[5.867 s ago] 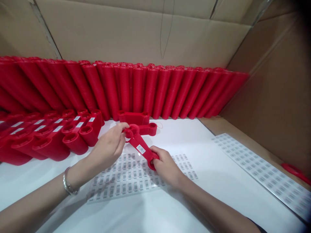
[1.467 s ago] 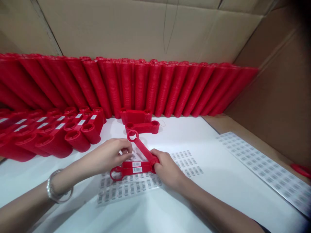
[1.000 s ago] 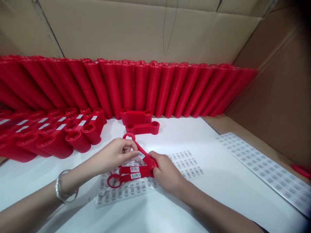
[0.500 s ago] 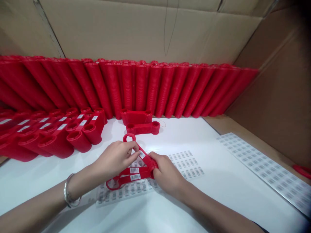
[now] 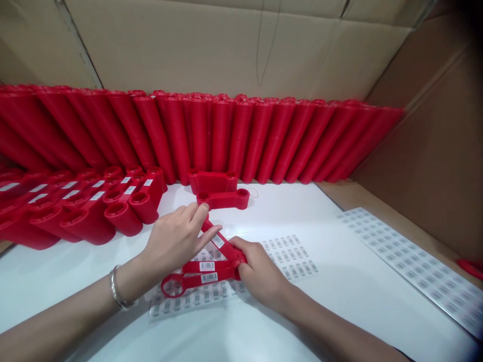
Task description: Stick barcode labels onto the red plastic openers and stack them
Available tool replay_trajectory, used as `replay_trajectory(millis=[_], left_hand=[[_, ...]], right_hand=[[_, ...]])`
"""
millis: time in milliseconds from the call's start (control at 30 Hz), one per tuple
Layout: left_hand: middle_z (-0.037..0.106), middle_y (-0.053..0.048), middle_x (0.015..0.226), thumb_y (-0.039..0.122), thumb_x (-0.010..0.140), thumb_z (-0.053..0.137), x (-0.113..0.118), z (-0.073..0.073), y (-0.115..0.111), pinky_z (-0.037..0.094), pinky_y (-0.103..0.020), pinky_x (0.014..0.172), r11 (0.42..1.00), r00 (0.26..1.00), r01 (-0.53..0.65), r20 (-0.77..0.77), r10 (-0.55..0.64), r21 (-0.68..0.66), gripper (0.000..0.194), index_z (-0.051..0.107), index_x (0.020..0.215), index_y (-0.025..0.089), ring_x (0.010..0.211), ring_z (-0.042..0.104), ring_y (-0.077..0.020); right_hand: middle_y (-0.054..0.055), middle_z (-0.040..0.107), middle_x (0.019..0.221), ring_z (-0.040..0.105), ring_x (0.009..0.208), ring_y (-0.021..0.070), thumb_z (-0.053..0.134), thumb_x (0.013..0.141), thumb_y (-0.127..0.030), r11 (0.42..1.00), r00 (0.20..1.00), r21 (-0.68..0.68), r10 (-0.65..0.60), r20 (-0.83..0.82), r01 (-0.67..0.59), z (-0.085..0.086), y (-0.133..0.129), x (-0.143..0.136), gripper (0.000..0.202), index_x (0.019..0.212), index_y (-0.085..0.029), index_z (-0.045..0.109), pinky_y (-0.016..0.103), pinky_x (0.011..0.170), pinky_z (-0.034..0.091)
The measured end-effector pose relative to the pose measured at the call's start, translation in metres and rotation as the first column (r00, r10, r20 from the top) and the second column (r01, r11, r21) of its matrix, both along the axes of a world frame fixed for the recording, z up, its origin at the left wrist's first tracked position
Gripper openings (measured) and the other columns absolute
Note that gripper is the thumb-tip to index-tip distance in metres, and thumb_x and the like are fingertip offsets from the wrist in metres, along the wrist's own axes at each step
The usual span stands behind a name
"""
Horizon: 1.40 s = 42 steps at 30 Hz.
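Pieces point(image 5: 225, 274), red and labelled, in clasped right hand point(image 5: 260, 271), left hand point(image 5: 175, 236) loosely spread at the farthest one's outer end.

I'm sporting a slim, rounded, silver-coloured metal bangle point(image 5: 115, 288) here, and it's catching the light around my left wrist point(image 5: 132, 278)! Both my left hand point(image 5: 174, 239) and my right hand point(image 5: 260, 271) are going bare, and up my right forearm point(image 5: 332, 322) a thin sliver of dark sleeve point(image 5: 406, 355) is just peeking in.

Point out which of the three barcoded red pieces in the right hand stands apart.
The uppermost held piece, slanting up to the left hand; the lower two red pieces run nearly level, close together, over the barcode sticker sheet.
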State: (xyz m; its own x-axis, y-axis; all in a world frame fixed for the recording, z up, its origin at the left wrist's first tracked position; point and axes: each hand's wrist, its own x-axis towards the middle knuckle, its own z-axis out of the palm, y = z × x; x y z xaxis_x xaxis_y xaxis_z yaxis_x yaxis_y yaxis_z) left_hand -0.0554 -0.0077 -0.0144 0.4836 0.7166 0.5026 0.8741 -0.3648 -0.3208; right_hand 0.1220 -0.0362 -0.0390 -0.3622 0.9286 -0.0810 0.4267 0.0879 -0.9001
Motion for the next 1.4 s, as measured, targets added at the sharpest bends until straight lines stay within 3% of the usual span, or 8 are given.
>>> replay_trajectory(millis=[300,400,567,767,933,1100,1267,1400], left_hand=[[0.063,-0.008,0.089,0.048,0.09,0.032,-0.013,0.015,0.007,0.031,-0.026,0.053,0.984,0.991,-0.101,0.071,0.112,-0.149,0.041,0.049,0.11,0.016,0.079,0.059,-0.0208],[0.063,-0.006,0.096,0.038,0.093,0.028,-0.017,0.014,0.012,0.036,-0.026,0.057,0.959,0.976,-0.033,0.197,0.092,-0.283,0.032,0.045,0.11,0.017,0.084,0.059,-0.0207],[0.06,-0.003,0.084,0.024,0.088,0.029,-0.019,0.017,0.007,0.037,-0.026,0.057,0.905,0.937,0.099,0.344,0.055,-0.414,0.022,0.041,0.105,0.019,0.069,0.057,-0.0172],[0.055,-0.001,0.065,0.022,0.081,0.033,-0.016,0.022,-0.004,0.03,-0.025,0.05,0.835,0.989,0.04,0.144,0.047,-0.548,0.014,0.045,0.074,0.019,0.057,0.051,-0.0157],[0.061,-0.005,0.066,0.025,0.086,0.029,-0.012,0.014,-0.007,0.026,-0.027,0.046,0.74,0.994,-0.113,-0.079,0.08,-0.663,0.026,0.054,0.082,0.019,0.057,0.057,-0.0215],[0.064,-0.009,0.09,0.02,0.082,0.038,-0.01,0.002,-0.005,0.039,-0.03,0.056,0.709,0.999,-0.039,-0.002,0.053,-0.704,0.021,0.058,0.087,0.017,0.079,0.061,-0.0248],[0.063,-0.006,0.087,0.022,0.081,0.04,-0.011,-0.003,-0.001,0.037,-0.028,0.056,0.697,0.995,0.002,0.074,0.073,-0.717,0.018,0.057,0.081,0.019,0.074,0.06,-0.0221],[0.06,-0.003,0.077,0.026,0.083,0.039,-0.015,0.006,0.001,0.034,-0.026,0.056,0.679,0.974,0.119,0.217,0.061,-0.725,0.021,0.055,0.072,0.019,0.066,0.054,-0.0167]], right_hand=[[-0.001,0.054,0.066,0.049,0.06,0.0126,0.033,0.063,-0.003,1.0,0.994,-0.013,-0.027,-0.106,0.026,-0.002,0.002,0.002,0.025,0.072,-0.018,0.051,0.022,0.052,0.034],[-0.002,0.052,0.064,0.049,0.061,0.0129,0.033,0.062,-0.003,0.999,0.993,-0.015,-0.04,-0.108,0.039,-0.002,0.002,0.003,0.023,0.07,-0.018,0.049,0.022,0.053,0.034],[-0.002,0.053,0.066,0.049,0.063,0.0134,0.034,0.064,-0.005,0.998,0.983,-0.035,-0.064,-0.174,0.059,-0.003,0.004,0.004,0.022,0.071,-0.018,0.051,0.023,0.055,0.035],[-0.002,0.052,0.065,0.048,0.062,0.0127,0.034,0.062,-0.005,0.996,0.972,-0.058,-0.079,-0.22,0.068,-0.003,0.005,0.004,0.024,0.073,-0.018,0.051,0.022,0.055,0.035],[-0.002,0.051,0.062,0.046,0.056,0.012,0.035,0.061,-0.004,0.997,0.992,-0.079,-0.032,-0.119,0.023,-0.007,0.001,0.001,0.024,0.072,-0.019,0.051,0.022,0.051,0.033],[-0.001,0.054,0.065,0.047,0.057,0.0127,0.035,0.06,-0.003,0.996,1.0,-0.089,-0.026,-0.002,0.026,-0.011,0.0,-0.001,0.026,0.073,-0.018,0.051,0.022,0.051,0.033],[0.0,0.056,0.067,0.049,0.059,0.0131,0.035,0.061,-0.002,0.996,0.999,-0.08,-0.025,0.025,0.027,-0.01,0.003,0.002,0.026,0.073,-0.018,0.051,0.022,0.052,0.034],[0.001,0.057,0.068,0.05,0.061,0.0136,0.036,0.061,-0.002,0.997,0.999,-0.07,-0.032,0.037,0.035,-0.009,0.007,0.004,0.025,0.074,-0.018,0.051,0.023,0.053,0.035]])
